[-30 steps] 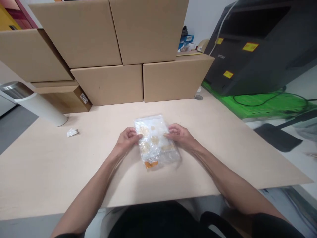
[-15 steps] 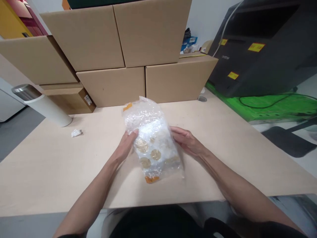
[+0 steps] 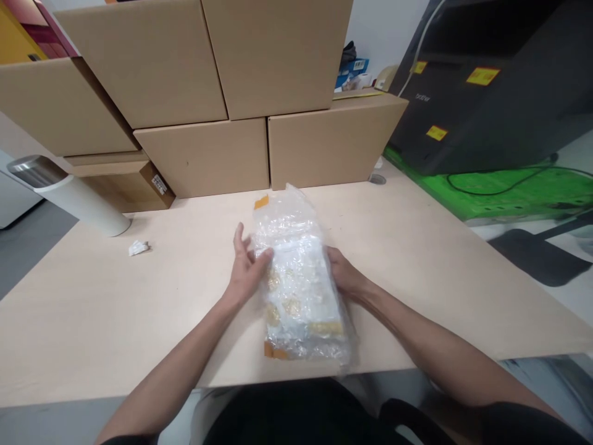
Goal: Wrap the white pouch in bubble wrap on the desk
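A clear bubble-wrap packet (image 3: 296, 278) with pale round gold-coloured pieces inside and orange tape at both ends is held just above the light wooden table (image 3: 92, 309), long side pointing away from me. My left hand (image 3: 245, 269) grips its left edge, thumb on top and fingers partly spread upward. My right hand (image 3: 345, 278) holds the right edge from behind and underneath, mostly hidden by the packet.
Stacked cardboard boxes (image 3: 204, 154) line the table's far side. A white cylinder with a metal top (image 3: 69, 194) lies at the left, with a small crumpled white scrap (image 3: 138, 248) near it. A black printer (image 3: 486, 86) on a green mat (image 3: 500, 191) stands at the right.
The packet was folded short a second ago; it has been unfolded to full length and drawn closer to me. My left fingers have opened up along its edge.
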The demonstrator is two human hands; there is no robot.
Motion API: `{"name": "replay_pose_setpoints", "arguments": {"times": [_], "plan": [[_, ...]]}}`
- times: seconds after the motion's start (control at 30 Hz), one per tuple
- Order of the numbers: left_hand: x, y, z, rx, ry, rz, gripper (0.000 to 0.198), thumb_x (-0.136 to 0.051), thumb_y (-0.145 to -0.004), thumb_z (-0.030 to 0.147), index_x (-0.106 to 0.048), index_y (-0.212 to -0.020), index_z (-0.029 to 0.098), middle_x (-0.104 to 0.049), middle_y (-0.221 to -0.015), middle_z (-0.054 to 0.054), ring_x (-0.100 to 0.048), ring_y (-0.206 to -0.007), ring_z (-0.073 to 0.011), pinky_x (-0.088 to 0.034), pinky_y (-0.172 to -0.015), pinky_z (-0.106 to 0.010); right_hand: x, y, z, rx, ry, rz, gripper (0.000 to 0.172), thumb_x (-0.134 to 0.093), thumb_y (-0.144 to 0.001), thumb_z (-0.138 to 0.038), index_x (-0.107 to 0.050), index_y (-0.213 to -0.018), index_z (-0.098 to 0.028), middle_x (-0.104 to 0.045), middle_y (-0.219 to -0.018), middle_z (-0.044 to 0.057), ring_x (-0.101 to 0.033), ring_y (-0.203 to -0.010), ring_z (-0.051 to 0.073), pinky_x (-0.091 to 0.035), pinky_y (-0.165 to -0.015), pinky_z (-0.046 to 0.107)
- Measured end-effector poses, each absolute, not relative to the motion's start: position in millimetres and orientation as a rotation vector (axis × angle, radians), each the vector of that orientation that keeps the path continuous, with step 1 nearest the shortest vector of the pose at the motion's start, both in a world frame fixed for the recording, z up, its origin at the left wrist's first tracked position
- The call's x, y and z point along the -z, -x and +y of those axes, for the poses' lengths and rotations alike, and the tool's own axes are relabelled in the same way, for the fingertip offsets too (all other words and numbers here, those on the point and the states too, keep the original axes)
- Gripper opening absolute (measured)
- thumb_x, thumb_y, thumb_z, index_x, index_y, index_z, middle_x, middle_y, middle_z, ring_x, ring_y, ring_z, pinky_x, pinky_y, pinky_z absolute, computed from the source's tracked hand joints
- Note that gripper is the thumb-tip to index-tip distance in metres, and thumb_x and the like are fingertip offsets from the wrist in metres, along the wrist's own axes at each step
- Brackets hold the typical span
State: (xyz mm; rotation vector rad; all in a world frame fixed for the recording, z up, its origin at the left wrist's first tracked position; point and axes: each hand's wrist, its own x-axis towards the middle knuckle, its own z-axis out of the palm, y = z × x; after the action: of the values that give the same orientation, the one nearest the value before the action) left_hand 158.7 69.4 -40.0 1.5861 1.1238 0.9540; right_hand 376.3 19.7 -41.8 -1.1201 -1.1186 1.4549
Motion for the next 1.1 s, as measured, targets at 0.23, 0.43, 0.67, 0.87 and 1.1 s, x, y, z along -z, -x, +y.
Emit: {"name": "replay_pose_setpoints", "arguments": {"times": [0.23, 0.43, 0.67, 0.87, 1.1], "plan": [[20.2, -174.1, 29.7, -0.789, -2.75, 0.49, 0.066, -0.04, -0.092, 0.072, -0.04, -0.15, 0.04, 0.014, -0.169, 0.001, 0.007, -0.153, -0.0445, 0.004, -0.118, -0.069, 30.5, -367.3, 13.7, -1.233, 1.03, -1.34, 0.032, -0.076, -0.074, -0.049, -0.064, -0.087, -0.022, -0.069, -0.084, 0.001, -0.063, -0.076, 0.02, -0.054, -0.072, 0.036], [-4.6, -170.7, 14.6, -0.77, -2.832, 0.539, 0.077, -0.04, -0.08, 0.087, -0.068, -0.109, 0.022, -0.024, -0.165, -0.014, -0.012, -0.152, -0.0443, 0.003, -0.119, -0.067, 31.0, -373.7, 13.0, -1.204, 1.071, -1.349, 0.039, -0.069, -0.081, -0.059, -0.064, -0.094, -0.022, -0.07, -0.086, 0.003, -0.06, -0.069, 0.017, -0.049, -0.061, 0.03], [-20.7, -74.9, 22.1, -0.654, -2.362, 1.074, 0.05, -0.041, -0.095, 0.067, -0.06, -0.113, 0.024, -0.03, -0.161, -0.011, -0.043, -0.141, -0.0339, -0.039, -0.112, -0.054, 19.7, -383.1, 13.3, -1.313, 1.163, -1.084, 0.035, -0.075, -0.078, -0.048, -0.062, -0.091, -0.018, -0.073, -0.089, 0.006, -0.056, -0.056, 0.011, -0.042, -0.05, 0.027], [13.2, -67.3, -2.3, -0.297, -2.593, 1.257, 0.077, -0.065, -0.085, 0.063, -0.041, -0.15, 0.03, -0.018, -0.167, -0.013, -0.014, -0.152, -0.0443, -0.02, -0.115, -0.073, 18.0, -387.1, 17.0, -1.315, 1.175, -0.966, 0.037, -0.08, -0.072, -0.045, -0.059, -0.089, -0.019, -0.072, -0.082, 0.002, -0.056, -0.051, 0.01, -0.042, -0.048, 0.026], [40.3, -79.6, -8.6, -0.619, -2.689, 1.098, 0.036, -0.058, -0.096, 0.021, -0.063, -0.131, 0.03, -0.058, -0.144, -0.007, -0.049, -0.139, -0.0291, -0.042, -0.113, -0.056, 19.2, -397.8, 20.5, -1.301, 1.233, -0.914, 0.044, -0.084, -0.067, -0.045, -0.064, -0.097, -0.02, -0.073, -0.083, 0.002, -0.056, -0.051, 0.01, -0.044, -0.049, 0.026]]}}
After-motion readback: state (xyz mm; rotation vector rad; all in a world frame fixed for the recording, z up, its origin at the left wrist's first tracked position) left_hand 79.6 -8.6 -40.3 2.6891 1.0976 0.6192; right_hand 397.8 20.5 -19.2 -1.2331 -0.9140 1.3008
